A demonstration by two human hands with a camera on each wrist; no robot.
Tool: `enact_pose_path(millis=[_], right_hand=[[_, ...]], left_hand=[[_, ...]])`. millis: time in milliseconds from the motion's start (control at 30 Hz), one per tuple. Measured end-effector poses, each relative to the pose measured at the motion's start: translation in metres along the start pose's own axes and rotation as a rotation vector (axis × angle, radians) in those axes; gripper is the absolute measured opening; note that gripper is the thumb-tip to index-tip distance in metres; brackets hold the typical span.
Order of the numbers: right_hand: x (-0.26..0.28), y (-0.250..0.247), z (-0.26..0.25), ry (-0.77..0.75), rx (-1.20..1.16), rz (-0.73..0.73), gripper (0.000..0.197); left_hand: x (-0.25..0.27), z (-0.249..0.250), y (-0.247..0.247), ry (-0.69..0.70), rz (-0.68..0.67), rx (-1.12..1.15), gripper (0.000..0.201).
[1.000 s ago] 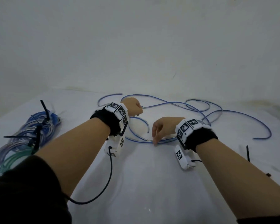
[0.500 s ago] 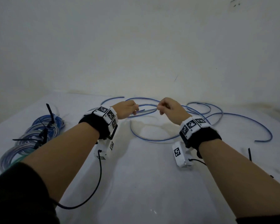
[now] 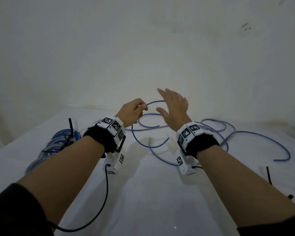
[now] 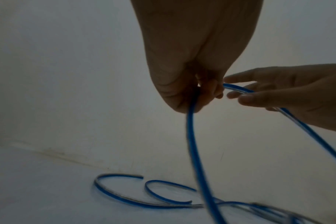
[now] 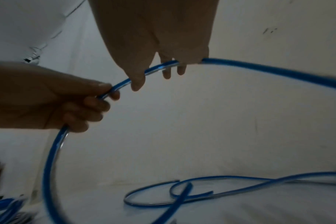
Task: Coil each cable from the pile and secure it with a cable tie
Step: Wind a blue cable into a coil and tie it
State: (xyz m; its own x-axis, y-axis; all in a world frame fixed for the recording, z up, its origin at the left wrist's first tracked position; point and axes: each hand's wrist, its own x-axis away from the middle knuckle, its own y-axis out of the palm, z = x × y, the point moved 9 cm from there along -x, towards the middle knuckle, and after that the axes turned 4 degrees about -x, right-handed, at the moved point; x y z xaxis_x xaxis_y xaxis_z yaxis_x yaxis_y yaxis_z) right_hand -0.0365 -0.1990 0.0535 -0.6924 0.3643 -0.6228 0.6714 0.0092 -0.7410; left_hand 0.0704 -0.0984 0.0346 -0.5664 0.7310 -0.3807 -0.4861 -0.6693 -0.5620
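Observation:
A long blue cable (image 3: pixel 154 101) sprawls in loose loops over the white table (image 3: pixel 152 193). My left hand (image 3: pixel 141 109) is raised above the table and grips a stretch of it, fingers curled round it (image 4: pixel 192 136). From that hand the cable hangs in a loop (image 5: pixel 48 159) down to the table. My right hand (image 3: pixel 160 99) is held up just to the right with straight, spread fingers (image 5: pixel 166 72). The cable runs loosely between its thumb and fingers, unpinched.
Coiled blue and clear cable bundles (image 3: pixel 58 145) bound with black ties (image 3: pixel 71 128) lie at the table's left. A loose black cable tie (image 3: pixel 268 175) lies at the right, near my forearm. A pale wall stands close behind the table.
Both hands rose from the table with the cable. The right hand, which pinched the cable next to the left hand, has opened its fingers and moved slightly right.

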Motion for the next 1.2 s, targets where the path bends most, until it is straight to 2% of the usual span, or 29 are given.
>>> enact_pose_path(millis=[67,167,233,300,433,500,567,767,867,967,1067,1200], right_hand=[[-0.002,-0.003,-0.016,-0.032,-0.063,0.086,0.034],[-0.008,-0.010,-0.018,0.039,-0.251,0.240,0.026],[-0.010,-0.015,-0.008,0.132,-0.390,0.337,0.026],[-0.011,-0.015,0.002,0.234,-0.501,0.368,0.022],[-0.012,-0.009,0.006,0.376,-0.645,0.340,0.026],[-0.012,-0.001,0.007,0.445,-0.662,0.288,0.026],[-0.012,0.011,0.007,0.490,-0.650,0.209,0.028],[-0.011,0.059,-0.013,0.397,-0.506,-0.155,0.030],[0.000,0.069,-0.026,0.376,-0.623,-0.191,0.020],[0.009,0.074,-0.034,0.364,-0.681,-0.237,0.012],[0.016,0.081,-0.042,0.336,-0.640,-0.323,0.012],[0.018,0.081,-0.051,0.233,-0.581,-0.382,0.020]], left_hand=[[0.002,0.011,-0.008,0.057,0.064,0.026,0.021],[0.006,0.006,-0.015,-0.049,0.091,0.266,0.025],[0.012,-0.001,-0.012,-0.133,0.023,0.367,0.031],[0.020,-0.007,-0.004,-0.178,-0.089,0.398,0.033],[0.036,-0.018,0.012,-0.248,-0.301,0.425,0.021],[0.042,-0.017,0.013,-0.231,-0.350,0.461,0.020],[0.043,-0.012,0.005,-0.183,-0.300,0.471,0.024],[0.032,-0.001,-0.037,-0.084,0.068,0.566,0.029],[0.026,-0.004,-0.049,-0.073,0.164,0.624,0.025],[0.021,-0.006,-0.047,-0.080,0.168,0.682,0.023],[0.024,0.001,-0.050,0.012,0.177,0.591,0.021],[0.027,-0.005,-0.060,0.050,0.261,0.268,0.024]])
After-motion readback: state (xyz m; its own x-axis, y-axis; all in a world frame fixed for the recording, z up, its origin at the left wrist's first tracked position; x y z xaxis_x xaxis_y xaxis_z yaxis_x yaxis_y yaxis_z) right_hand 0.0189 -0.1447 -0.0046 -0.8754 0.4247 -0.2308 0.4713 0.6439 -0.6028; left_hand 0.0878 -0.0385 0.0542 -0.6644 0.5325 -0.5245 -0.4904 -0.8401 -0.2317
